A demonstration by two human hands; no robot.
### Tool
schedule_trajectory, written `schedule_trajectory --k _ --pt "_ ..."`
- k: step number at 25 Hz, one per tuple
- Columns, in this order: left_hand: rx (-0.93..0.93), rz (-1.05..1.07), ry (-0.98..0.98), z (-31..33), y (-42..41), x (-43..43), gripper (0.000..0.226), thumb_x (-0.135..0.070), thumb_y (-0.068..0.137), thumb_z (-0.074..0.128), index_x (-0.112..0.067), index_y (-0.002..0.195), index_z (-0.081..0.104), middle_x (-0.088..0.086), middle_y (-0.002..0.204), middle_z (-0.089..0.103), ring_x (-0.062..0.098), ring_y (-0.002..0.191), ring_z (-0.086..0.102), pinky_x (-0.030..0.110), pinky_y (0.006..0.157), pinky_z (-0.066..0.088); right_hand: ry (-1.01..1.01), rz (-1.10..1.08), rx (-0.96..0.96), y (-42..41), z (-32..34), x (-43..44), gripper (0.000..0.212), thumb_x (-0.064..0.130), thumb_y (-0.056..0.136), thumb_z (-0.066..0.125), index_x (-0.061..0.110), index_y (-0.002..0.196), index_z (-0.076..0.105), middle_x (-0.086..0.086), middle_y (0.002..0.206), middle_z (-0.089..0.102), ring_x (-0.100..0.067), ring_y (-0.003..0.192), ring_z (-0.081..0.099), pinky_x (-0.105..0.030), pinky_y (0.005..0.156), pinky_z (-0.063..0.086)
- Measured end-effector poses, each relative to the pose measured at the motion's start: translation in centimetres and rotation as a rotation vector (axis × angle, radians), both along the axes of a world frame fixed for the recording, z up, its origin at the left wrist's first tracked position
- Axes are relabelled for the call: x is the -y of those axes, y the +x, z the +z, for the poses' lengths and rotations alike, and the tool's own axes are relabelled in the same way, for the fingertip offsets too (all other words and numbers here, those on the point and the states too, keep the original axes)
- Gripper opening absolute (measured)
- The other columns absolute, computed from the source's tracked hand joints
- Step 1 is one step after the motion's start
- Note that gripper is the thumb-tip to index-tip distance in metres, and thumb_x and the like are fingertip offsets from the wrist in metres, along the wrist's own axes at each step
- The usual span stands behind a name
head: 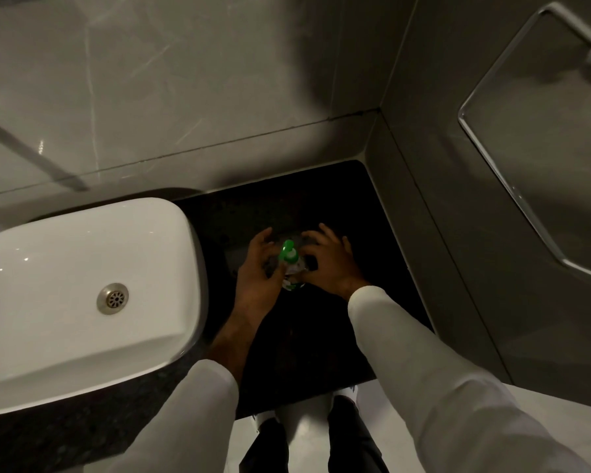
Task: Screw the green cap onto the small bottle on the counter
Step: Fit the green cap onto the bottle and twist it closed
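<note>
A small clear bottle (292, 276) with a green and white label stands on the black counter (372, 233), to the right of the sink. A green cap (288, 251) sits on top of its neck. My left hand (261, 268) is against the bottle's left side, thumb on its body, fingers curled near the cap. On the other side, my right hand (328, 259) has its fingertips at the bottle's shoulder just under the cap. Both hands hide much of the bottle.
A white rectangular basin (82, 291) with a metal drain (112, 298) fills the left. Grey tiled walls close the back and right of the counter. A glass corner shelf (526, 148) hangs on the right wall. The counter's front edge is near my feet.
</note>
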State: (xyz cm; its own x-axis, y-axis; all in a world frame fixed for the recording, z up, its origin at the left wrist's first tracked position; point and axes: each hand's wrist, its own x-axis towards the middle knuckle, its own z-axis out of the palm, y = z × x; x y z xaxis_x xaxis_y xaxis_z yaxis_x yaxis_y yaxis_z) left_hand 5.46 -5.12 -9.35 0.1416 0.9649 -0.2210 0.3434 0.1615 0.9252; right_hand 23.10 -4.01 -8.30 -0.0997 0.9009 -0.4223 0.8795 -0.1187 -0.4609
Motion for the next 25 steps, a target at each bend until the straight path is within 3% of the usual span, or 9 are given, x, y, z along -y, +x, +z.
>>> schedule_trajectory --k 3,6,8,11,14,16,19,21,25 --pt "0.047 -0.043 0.018 0.2 0.1 0.5 0.081 -0.013 0.081 0.077 -0.029 0.15 0.037 -0.009 0.144 0.053 -0.001 0.129 0.054 0.025 0.105 0.05 0.012 0.009 0.029 -0.1 -0.2 -0.2 0.059 0.054 0.084 0.069 0.034 0.138 0.057 0.006 0.164 0.03 -0.024 0.158 0.004 -0.062 0.124 0.004" --pt "-0.014 0.071 0.005 0.3 0.2 0.3 0.072 -0.023 0.079 0.084 -0.033 0.139 0.047 -0.033 0.12 0.063 -0.01 0.112 0.061 0.011 0.087 0.053 0.033 0.014 0.02 -0.3 -0.6 -0.3 0.057 0.055 0.084 0.067 0.034 0.137 0.059 0.006 0.163 0.032 -0.024 0.158 0.005 -0.062 0.124 0.004" --pt "0.001 0.052 -0.022 -0.3 -0.2 -0.2 0.068 0.002 0.089 0.068 -0.03 0.144 0.044 -0.038 0.115 0.063 -0.008 0.115 0.062 0.019 0.094 0.056 0.025 0.007 0.009 -0.2 -0.9 -0.3 0.063 0.055 0.081 0.071 0.036 0.139 0.056 0.007 0.162 0.033 -0.024 0.158 0.006 -0.062 0.124 0.005" --pt "0.068 0.043 -0.006 -0.1 -0.2 -0.3 0.07 0.017 0.088 0.056 -0.02 0.147 0.044 -0.011 0.135 0.061 0.014 0.129 0.058 0.037 0.106 0.051 0.021 -0.001 0.017 -0.2 -0.9 -0.5 0.065 0.054 0.079 0.073 0.037 0.139 0.056 0.008 0.161 0.034 -0.024 0.158 0.008 -0.063 0.124 0.006" --pt "0.004 0.136 -0.019 0.4 0.3 -0.3 0.046 -0.024 0.074 0.088 -0.039 0.11 0.064 -0.018 0.106 0.072 -0.001 0.101 0.069 0.015 0.08 0.057 0.022 0.015 0.011 -0.5 -0.9 -0.6 0.061 0.055 0.081 0.07 0.037 0.138 0.057 0.007 0.161 0.035 -0.025 0.158 0.009 -0.064 0.123 0.007" --pt "-0.069 0.146 -0.014 0.6 0.5 -0.6 0.032 -0.038 0.069 0.09 -0.036 0.094 0.07 -0.019 0.086 0.073 -0.007 0.086 0.069 0.008 0.068 0.054 0.034 0.029 0.015 -0.6 -0.9 -0.7 0.06 0.055 0.082 0.069 0.037 0.137 0.057 0.007 0.161 0.036 -0.024 0.157 0.009 -0.063 0.123 0.007" --pt "-0.172 0.093 0.09 0.8 0.6 -1.1 0.022 -0.031 0.079 0.084 -0.025 0.099 0.076 -0.023 0.078 0.066 -0.013 0.078 0.066 0.016 0.07 0.057 0.048 0.046 0.027 -0.5 -0.9 -1.0 0.061 0.056 0.081 0.069 0.037 0.138 0.057 0.008 0.16 0.037 -0.023 0.157 0.01 -0.062 0.124 0.005" --pt "-0.23 -0.009 0.162 1.2 0.4 -1.4 0.015 -0.028 0.085 0.079 -0.026 0.099 0.074 -0.016 0.08 0.068 -0.001 0.082 0.068 0.03 0.074 0.057 0.039 0.062 0.037 -0.4 -0.9 -1.3 0.059 0.057 0.081 0.069 0.037 0.136 0.06 0.009 0.16 0.036 -0.022 0.157 0.009 -0.061 0.125 0.004" --pt "-0.353 -0.153 0.176 0.4 -0.6 -2.0 0.025 -0.018 0.092 0.072 -0.009 0.115 0.073 0.008 0.114 0.068 0.023 0.108 0.064 0.037 0.094 0.053 0.042 0.069 0.037 -0.2 -0.8 -1.5 0.059 0.058 0.082 0.068 0.035 0.136 0.061 0.01 0.16 0.036 -0.022 0.157 0.009 -0.061 0.125 0.004"
